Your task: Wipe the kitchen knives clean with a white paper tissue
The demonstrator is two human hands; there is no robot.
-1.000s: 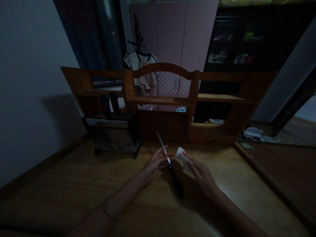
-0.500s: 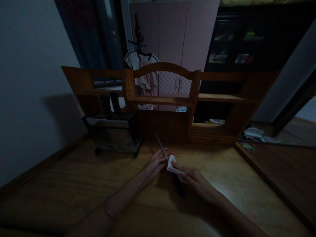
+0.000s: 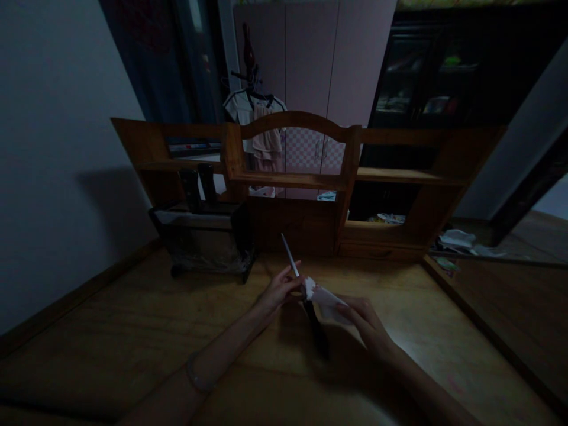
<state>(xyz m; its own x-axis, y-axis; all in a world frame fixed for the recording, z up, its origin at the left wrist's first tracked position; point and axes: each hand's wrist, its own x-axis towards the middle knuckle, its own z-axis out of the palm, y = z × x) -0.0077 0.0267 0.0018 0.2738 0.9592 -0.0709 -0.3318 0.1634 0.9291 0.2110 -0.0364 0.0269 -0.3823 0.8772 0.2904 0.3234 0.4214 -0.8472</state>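
Observation:
A knife with a narrow blade and a black handle is held over the table, its tip pointing away from me. My left hand is closed around it where the blade meets the handle. My right hand pinches one end of a piece of white tissue. The tissue's other, crumpled end lies against the knife beside my left fingertips. Below the tissue the black handle slants down toward me, touched by neither hand along its lower part. Whether my left fingers also grip the tissue is hard to see.
On the left of the wooden table stands a knife block with two black handles sticking up. A wooden shelf unit runs along the back edge. A wall borders the left side. The room is dim.
My right hand has drawn back to the right, stretching the tissue out from the knife. More of the black handle shows, and the blade has turned and looks brighter.

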